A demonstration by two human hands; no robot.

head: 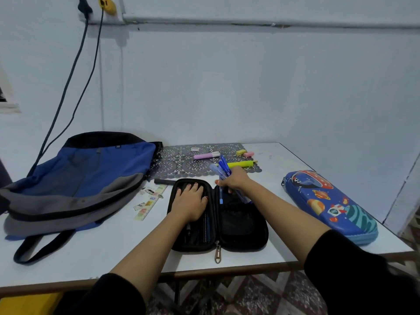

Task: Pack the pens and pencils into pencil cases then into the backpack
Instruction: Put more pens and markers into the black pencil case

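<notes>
Her right hand (235, 181) clamps a bunch of blue pens (221, 169) over the open black case (241, 223) near the table's front edge, left hand (189, 202) flat inside, so she'll likely lower them into the right half.

The left hand (190, 202) lies flat over the far end of the black pencil case's (241, 226) left half and hides what sits beneath it. The right hand (234, 179) covers the middle of the blue pens (223, 165), and their lower ends are lost in the dark right half. The backpack (91, 173) is cut off by the left edge. A white item (195, 149) on the mat (179, 165) is too small to name.
</notes>
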